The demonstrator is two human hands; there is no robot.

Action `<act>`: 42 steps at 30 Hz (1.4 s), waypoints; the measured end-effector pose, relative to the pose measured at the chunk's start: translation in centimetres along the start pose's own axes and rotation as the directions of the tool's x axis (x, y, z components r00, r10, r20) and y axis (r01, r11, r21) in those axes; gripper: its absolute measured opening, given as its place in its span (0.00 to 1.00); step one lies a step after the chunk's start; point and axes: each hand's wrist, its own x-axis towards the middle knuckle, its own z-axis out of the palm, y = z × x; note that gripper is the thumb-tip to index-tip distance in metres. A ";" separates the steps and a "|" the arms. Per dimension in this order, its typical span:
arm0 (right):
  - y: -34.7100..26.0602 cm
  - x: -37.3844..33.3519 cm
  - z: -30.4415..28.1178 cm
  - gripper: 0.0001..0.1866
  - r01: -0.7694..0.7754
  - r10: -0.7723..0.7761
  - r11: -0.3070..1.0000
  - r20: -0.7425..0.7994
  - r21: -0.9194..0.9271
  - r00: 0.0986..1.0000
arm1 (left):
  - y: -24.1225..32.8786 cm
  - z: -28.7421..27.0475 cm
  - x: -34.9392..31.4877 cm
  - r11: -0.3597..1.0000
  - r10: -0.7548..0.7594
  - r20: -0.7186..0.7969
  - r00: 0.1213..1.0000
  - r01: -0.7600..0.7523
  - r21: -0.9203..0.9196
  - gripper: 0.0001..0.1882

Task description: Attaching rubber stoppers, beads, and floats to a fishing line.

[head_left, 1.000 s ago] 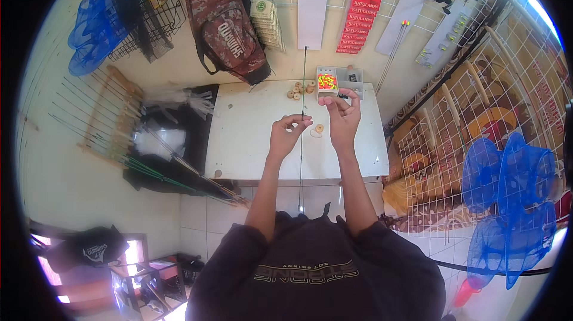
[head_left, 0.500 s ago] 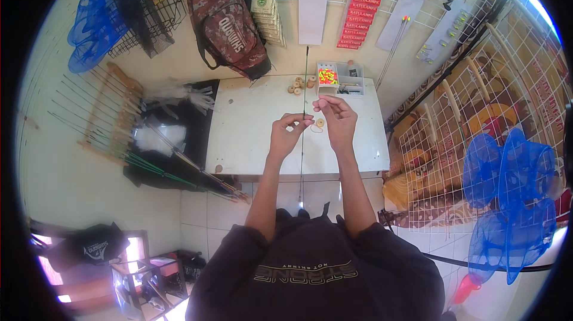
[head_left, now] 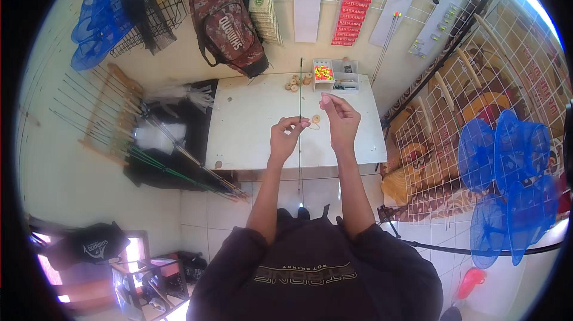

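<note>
Rod (head_left: 301,91), pointing twelve o'clock: pinched by left hand (head_left: 286,137), seemingly for steadiness. Right hand (head_left: 342,121), two o'clock thereof: fingertips together, contents indiscernible.

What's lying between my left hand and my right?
In the head view, a spool and a thin loop show on the table between your left hand and right hand; anything finer can't be made out.

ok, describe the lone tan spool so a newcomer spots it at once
On the white table against the wall, look between the left hand and right hand. The small round tan spool appears there, a thin pale loop beside it. Similar spools cluster farther back, by the divided box; this one sits apart.
</note>
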 end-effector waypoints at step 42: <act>0.0 -1.1 2.6 0.04 0.376 -0.358 0.835 0.124 -0.402 0.926 | 2.4 -3.6 2.3 0.856 -0.026 0.039 0.999 0.043 -0.515 0.05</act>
